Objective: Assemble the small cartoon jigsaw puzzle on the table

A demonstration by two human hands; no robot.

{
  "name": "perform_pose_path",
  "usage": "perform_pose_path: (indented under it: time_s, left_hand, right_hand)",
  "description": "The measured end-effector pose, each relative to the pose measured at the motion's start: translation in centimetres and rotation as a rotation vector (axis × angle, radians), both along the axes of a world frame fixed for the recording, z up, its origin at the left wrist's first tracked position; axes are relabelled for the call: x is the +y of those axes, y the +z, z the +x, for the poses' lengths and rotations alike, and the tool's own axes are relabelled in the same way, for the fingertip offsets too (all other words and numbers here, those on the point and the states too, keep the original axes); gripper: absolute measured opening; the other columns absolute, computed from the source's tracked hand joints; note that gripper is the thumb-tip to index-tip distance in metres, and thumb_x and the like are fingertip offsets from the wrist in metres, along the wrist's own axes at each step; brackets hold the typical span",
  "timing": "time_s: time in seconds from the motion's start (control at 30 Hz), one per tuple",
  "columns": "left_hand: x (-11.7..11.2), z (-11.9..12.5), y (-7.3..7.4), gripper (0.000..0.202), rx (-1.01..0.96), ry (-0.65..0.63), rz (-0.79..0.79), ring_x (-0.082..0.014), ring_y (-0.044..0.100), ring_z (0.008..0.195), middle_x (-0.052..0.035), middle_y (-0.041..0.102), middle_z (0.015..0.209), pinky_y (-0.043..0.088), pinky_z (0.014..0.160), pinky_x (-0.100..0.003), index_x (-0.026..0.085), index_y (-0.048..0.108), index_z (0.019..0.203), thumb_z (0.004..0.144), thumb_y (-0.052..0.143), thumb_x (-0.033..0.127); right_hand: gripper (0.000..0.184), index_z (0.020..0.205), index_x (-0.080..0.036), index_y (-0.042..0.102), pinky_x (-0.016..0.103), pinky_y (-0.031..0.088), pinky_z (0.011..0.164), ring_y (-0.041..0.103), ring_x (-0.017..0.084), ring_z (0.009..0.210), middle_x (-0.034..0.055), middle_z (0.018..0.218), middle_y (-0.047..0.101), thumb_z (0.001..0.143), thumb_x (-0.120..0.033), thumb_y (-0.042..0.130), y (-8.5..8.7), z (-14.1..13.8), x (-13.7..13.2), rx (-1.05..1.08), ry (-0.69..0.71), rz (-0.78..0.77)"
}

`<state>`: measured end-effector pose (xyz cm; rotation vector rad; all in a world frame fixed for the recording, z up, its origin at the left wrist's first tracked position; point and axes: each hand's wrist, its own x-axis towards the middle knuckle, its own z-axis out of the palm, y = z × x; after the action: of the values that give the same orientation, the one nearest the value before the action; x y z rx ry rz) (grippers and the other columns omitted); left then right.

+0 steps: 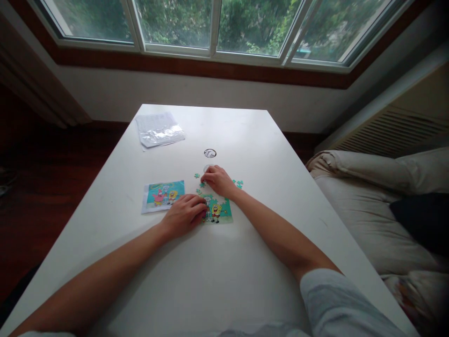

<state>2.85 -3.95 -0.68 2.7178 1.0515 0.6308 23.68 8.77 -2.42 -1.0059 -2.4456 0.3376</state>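
Observation:
A partly joined jigsaw puzzle (pixel 224 216) with cartoon figures on a green ground lies on the white table. My left hand (pixel 185 213) rests over its left edge, fingers stretched out and slightly bent, hiding that side. Beyond the puzzle, my right hand (pixel 218 180) has its fingertips drawn together at a small green puzzle piece (pixel 202 185); the exact grip is partly hidden. Another loose puzzle piece (pixel 197 175) lies just left of these fingers. More green pieces (pixel 239 183) sit to the right, by my right wrist. A reference picture (pixel 163 194) of the same figures lies beside my left hand.
At the table's far left is a clear plastic bag (pixel 161 130) with paper. Two round items lie in mid-table, one a dark-rimmed disc (pixel 210 153), the other partly behind my right hand. A sofa (pixel 358 210) stands on the right; windows (pixel 175 23) are beyond the table (pixel 242 131).

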Motion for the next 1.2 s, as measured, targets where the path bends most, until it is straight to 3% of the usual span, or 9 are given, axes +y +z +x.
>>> perform_pose_path:
  time_s: [0.13,0.37,0.7,0.87,1.07,1.2]
  left_hand:
    - [-0.1,-0.5,0.1,0.018,0.002,0.026,-0.001,-0.0242,0.064,0.110,-0.0064,0.072,0.118,0.050,0.099,-0.043,0.023,0.069,0.112,0.104,0.054,0.028]
    - [0.9,-1.6,0.2,0.017,-0.002,0.153,-0.013,-0.0237,0.065,0.104,-0.0065,0.073,0.111,0.051,0.092,-0.041,0.023,0.071,0.109,0.102,0.055,0.025]
    - [0.8,-1.2,0.3,0.019,0.024,0.033,-0.048,-0.0242,0.062,0.105,-0.0080,0.070,0.114,0.051,0.091,-0.041,0.023,0.069,0.114,0.102,0.056,0.029]
    - [1.0,-1.2,0.1,0.022,0.041,0.003,-0.054,-0.0262,0.060,0.114,-0.0089,0.068,0.123,0.050,0.097,-0.044,0.023,0.066,0.120,0.099,0.060,0.027]
    - [1.0,-1.2,0.0,0.025,0.028,0.031,-0.035,-0.0274,0.059,0.118,-0.0090,0.067,0.126,0.049,0.098,-0.046,0.024,0.066,0.121,0.096,0.062,0.025]
    - [1.0,-1.3,0.0,0.022,0.023,0.069,-0.014,-0.0269,0.059,0.117,-0.0088,0.068,0.124,0.049,0.099,-0.045,0.024,0.067,0.119,0.098,0.060,0.024]
  right_hand:
    - [0.020,0.098,-0.024,0.078,0.034,0.044,0.088,0.055,0.021,0.094,0.0060,0.100,0.069,0.095,-0.012,0.062,-0.3,1.8,0.6,0.108,0.020,-0.019]
    - [0.020,0.099,-0.024,0.076,0.035,0.046,0.087,0.056,0.022,0.095,0.0063,0.099,0.070,0.094,-0.012,0.061,-0.6,2.2,0.9,0.122,0.037,0.019]
    - [0.021,0.094,-0.022,0.075,0.031,0.048,0.079,0.060,0.019,0.081,0.0033,0.089,0.072,0.089,-0.012,0.058,-1.0,4.5,3.3,0.312,-0.279,-0.037]
    - [0.018,0.094,-0.021,0.075,0.030,0.047,0.076,0.059,0.017,0.078,0.0034,0.087,0.072,0.088,-0.015,0.059,-1.1,3.9,2.9,0.306,-0.286,-0.058]
    - [0.019,0.098,-0.020,0.075,0.028,0.045,0.071,0.058,0.015,0.071,0.0011,0.080,0.071,0.090,-0.019,0.058,1.2,3.8,1.9,0.352,-0.334,-0.148]
    - [0.012,0.091,-0.022,0.076,0.027,0.041,0.066,0.057,0.014,0.068,0.0010,0.077,0.069,0.090,-0.025,0.065,3.2,4.7,1.4,0.147,-0.302,-0.184]
